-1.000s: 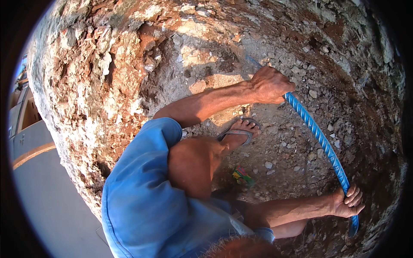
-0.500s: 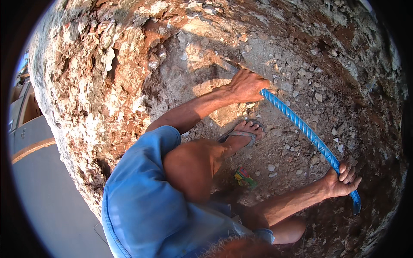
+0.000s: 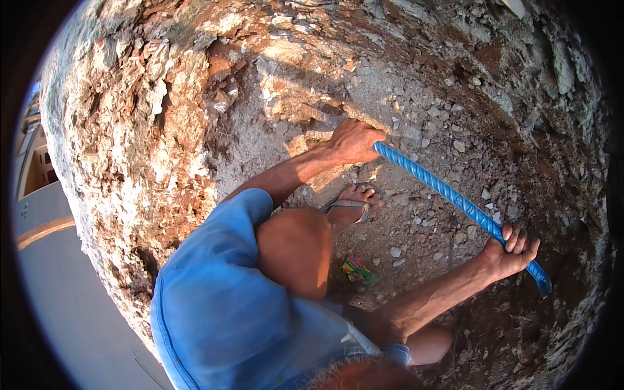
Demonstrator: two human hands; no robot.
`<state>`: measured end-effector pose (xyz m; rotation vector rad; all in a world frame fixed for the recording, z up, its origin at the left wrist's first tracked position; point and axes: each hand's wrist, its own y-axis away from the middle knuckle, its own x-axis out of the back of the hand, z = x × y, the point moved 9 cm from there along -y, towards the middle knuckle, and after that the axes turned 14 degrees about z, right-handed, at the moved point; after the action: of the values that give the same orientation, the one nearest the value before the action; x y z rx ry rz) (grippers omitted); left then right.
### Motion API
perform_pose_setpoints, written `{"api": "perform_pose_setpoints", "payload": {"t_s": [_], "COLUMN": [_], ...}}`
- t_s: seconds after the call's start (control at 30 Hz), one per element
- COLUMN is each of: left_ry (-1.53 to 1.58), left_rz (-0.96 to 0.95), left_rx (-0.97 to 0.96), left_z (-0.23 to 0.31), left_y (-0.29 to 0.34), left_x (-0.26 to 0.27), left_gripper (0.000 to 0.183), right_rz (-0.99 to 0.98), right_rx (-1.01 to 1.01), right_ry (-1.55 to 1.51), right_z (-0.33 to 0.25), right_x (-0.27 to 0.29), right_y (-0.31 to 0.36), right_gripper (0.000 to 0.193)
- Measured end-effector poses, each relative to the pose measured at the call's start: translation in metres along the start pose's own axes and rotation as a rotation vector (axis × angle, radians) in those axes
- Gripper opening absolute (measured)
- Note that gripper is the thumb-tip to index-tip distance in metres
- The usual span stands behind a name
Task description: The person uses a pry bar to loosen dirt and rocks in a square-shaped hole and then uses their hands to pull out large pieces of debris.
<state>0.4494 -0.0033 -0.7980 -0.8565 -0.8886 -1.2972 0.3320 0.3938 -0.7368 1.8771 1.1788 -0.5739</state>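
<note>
Blue ribbed steel bar point(image 3: 448, 194) — a long rod lying diagonally across the rubble, its upper end hidden under the left hand point(image 3: 351, 140) at the foot of the rock face point(image 3: 149, 143), its flattened lower end point(image 3: 541, 284) free beyond the right hand point(image 3: 510, 250); both hands are clenched around the shaft, the left wrapped over the top so that its fingers are mostly hidden, the right fingers point(image 3: 513, 239) curled over the bar with the palm beneath.

Change over the last second: the bar's upper end and the left hand have travelled up and to the left, closer to the rock face; the right hand has followed, rising along the same line; the grip on both ends has held throughout — judged, a thrust of the bar's point toward the base of the rock.

Surroundings: a sandalled foot point(image 3: 351, 203) planted just below the left hand; a bent knee point(image 3: 296, 250) and blue shirt point(image 3: 227, 312) nearer the camera; a small coloured wrapper point(image 3: 356, 268) on the ground beside the knee; loose stone chips point(image 3: 455, 146) around the bar.
</note>
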Motion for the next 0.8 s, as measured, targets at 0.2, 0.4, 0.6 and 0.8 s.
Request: {"api": "perform_pose_setpoints", "payload": {"t_s": [0.2,0.4,0.6,0.8], "left_ry": [0.224,0.037,0.022,0.149], "left_rz": [0.087,0.01,-0.001,0.145], "left_rx": [-0.199,-0.14,-0.107,-0.231], "left_z": [0.101,-0.018,0.015,0.068], "left_y": [-0.032,-0.021,0.02,-0.037], "left_x": [0.014,-0.027,-0.005,0.02], "left_gripper": [0.022,0.018,0.017,0.035], "right_rz": [-0.173,0.378,0.215,-0.077], "right_rx": [0.138,0.18,-0.029,0.107], "right_ry": [-0.014,0.1,0.012,-0.13], "right_z": [-0.15,0.025,-0.003,-0.101], "right_x": [-0.039,0.019,0.059,-0.038], "right_y": [0.047,0.009,0.003,0.034], "right_gripper": [0.048,0.041,0.043,0.052]}}
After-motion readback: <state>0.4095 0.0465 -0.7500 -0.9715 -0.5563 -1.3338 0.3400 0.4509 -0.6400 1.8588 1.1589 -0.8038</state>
